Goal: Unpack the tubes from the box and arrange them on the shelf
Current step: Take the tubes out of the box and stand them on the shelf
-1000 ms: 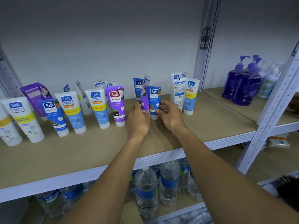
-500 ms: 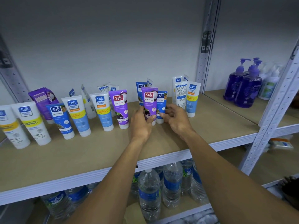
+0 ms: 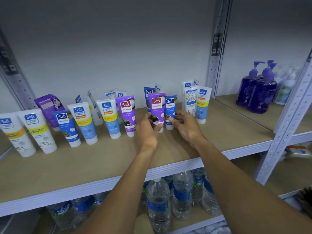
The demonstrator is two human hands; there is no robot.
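A row of tubes stands cap-down on the tan shelf (image 3: 84,164). My left hand (image 3: 146,132) grips a purple tube (image 3: 157,105) near its cap, thumb across the front. Right beside it stands a small blue tube (image 3: 170,107); my right hand (image 3: 185,129) pinches its lower part with the fingertips. Both tubes are upright with labels facing me. Another purple tube (image 3: 127,112) stands just left of my left hand. White and blue tubes (image 3: 201,105) stand to the right. No box is in view.
More white, blue and purple tubes (image 3: 81,122) line the shelf to the left, some leaning at the back wall. Purple pump bottles (image 3: 258,92) stand on the neighbouring shelf past the metal upright (image 3: 216,65). Water bottles (image 3: 158,205) fill the shelf below.
The purple tube was turned from edge-on to label forward and set upright beside the small blue tube. Both hands stayed on the two tubes.
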